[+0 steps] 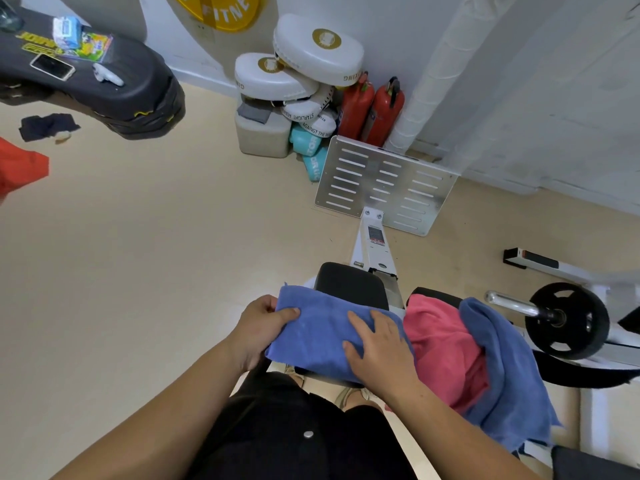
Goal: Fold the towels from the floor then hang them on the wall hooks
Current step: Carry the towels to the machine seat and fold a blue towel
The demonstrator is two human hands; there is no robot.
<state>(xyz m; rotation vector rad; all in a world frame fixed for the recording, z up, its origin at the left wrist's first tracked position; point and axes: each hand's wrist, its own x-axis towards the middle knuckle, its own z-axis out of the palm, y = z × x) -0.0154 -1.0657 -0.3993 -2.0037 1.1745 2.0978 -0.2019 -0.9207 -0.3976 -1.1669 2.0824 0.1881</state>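
Nearby, three: folded blue towel (322,336), loose blue towel (507,368), pink towel (440,344).

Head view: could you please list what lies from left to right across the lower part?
Left hand, folded blue terry towel, right hand, crumpled pink towel, draped blue towel, round black weight plate.

Head-worn view, looking steeply down, close

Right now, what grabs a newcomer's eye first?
The folded blue towel at centre bottom, left hand gripping its edge, right hand pressing it flat. Right of it, a pink towel partly under a second blue towel. Two red fire extinguishers stand against the far wall.
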